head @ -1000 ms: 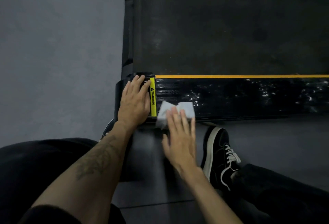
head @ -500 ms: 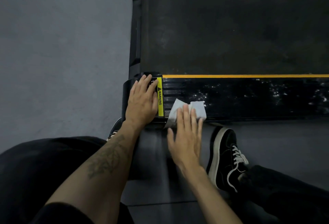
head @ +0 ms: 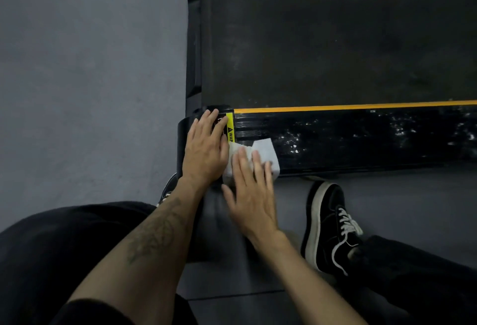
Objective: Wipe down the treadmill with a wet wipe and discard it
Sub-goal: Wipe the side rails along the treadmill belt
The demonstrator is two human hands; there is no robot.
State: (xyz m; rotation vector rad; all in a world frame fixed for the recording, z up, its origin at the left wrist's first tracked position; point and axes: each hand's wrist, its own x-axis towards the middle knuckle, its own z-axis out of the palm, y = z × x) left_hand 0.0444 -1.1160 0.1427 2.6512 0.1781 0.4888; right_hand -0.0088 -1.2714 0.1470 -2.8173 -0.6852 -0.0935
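The treadmill [head: 335, 41] lies across the upper right, with a dark belt, a yellow stripe and a glossy black side rail [head: 361, 139] near me. A white wet wipe [head: 265, 150] lies on the rail's left end. My right hand [head: 251, 195] presses it flat with straight fingers. Resting flat on the rail's corner cap is my left hand [head: 205, 149], partly covering a yellow warning label [head: 230, 128]. The two hands almost touch.
Grey floor [head: 77, 79] spreads to the left and below the rail. My black sneaker with white laces [head: 327, 226] stands on the floor right of my right forearm. Another shoe tip [head: 170, 188] shows under my left wrist. My black trouser legs fill the bottom corners.
My right hand has slid the wipe left along the rail, up against my left hand. The left hand has stayed on the corner cap.
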